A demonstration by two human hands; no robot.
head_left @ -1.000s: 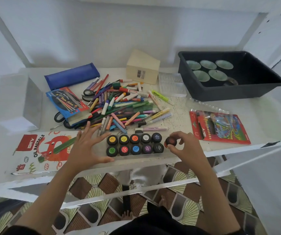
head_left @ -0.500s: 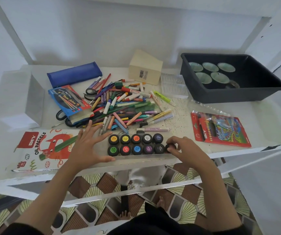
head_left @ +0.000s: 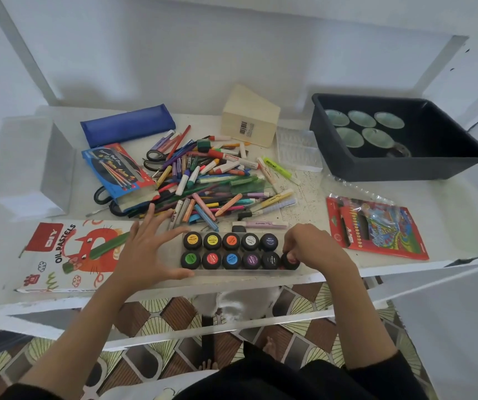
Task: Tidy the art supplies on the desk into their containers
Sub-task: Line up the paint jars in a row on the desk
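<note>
Paint pots point(head_left: 230, 251) stand in two rows in a clear tray point(head_left: 246, 273) at the front edge of the worktop point(head_left: 448, 203). The right grip point(head_left: 312, 246) is curled over the tray's right end, its fingertips pinching a red-topped pot point(head_left: 289, 260) at the end of the front row; I cannot tell whether that pot is fully seated. The left grip point(head_left: 148, 252) is released, with its fingers spread. Its thumb lies along the tray's front left corner and its palm is over the edge of an oil pastels box point(head_left: 58, 255).

Behind the tray lies a loose pile point(head_left: 203, 183) of markers, crayons and pens, with scissors point(head_left: 154, 157) and a blue brush box point(head_left: 116, 171) at its left. A blue pouch point(head_left: 128, 125) and a wooden box point(head_left: 250, 116) lie further back. At the right are a black tub point(head_left: 405, 168) and, nearer, a red pencil pack point(head_left: 376, 226).
</note>
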